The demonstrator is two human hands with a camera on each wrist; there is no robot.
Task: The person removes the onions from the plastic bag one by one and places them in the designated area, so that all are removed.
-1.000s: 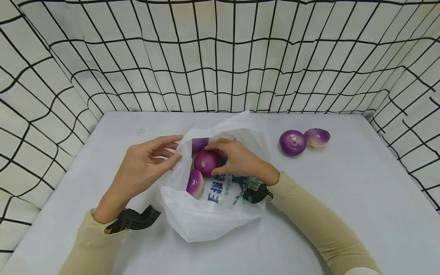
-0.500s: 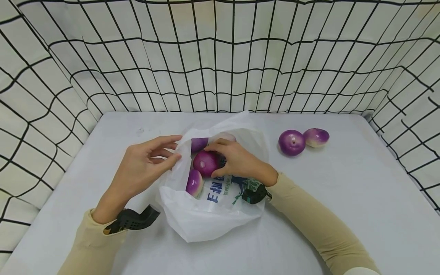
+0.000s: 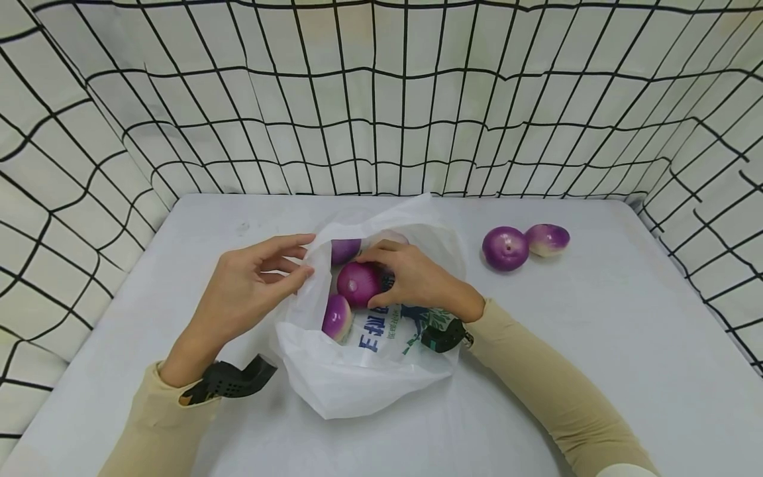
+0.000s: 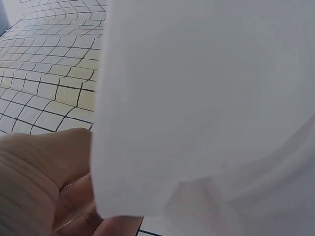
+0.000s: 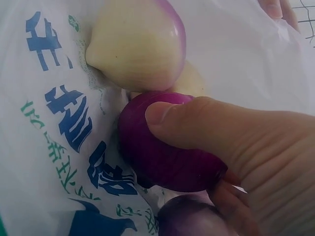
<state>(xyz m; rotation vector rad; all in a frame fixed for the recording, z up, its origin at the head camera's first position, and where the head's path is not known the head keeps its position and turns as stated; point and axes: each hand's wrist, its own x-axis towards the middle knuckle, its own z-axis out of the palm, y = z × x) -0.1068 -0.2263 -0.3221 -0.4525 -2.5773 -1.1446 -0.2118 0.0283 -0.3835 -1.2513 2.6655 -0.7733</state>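
A white plastic bag [image 3: 369,384] with blue and green print lies with its mouth spread. My left hand [image 3: 244,285] holds its left rim between thumb and fingers; in the left wrist view the bag's sheet [image 4: 197,98] hides most of those fingers. Inside the bag, my right hand [image 3: 411,275] grips a deep purple red onion [image 3: 356,285], the thumb laid along its side in the right wrist view. Around it in the bag are a purple-and-white turnip [image 3: 337,318], another purple one [image 3: 346,251] behind, and a pale one partly covered by the bag and hand.
To the right of the bag, a round purple turnip [image 3: 505,248] and a purple-and-white turnip [image 3: 547,240] lie side by side on the white table [image 3: 566,318]. Black wire mesh [image 3: 405,119] with white behind it encloses the back and both sides.
Almost nothing differs. The right hand keeps its grip on the red onion in the bag, the left stays at the rim, and the view shifts slightly.
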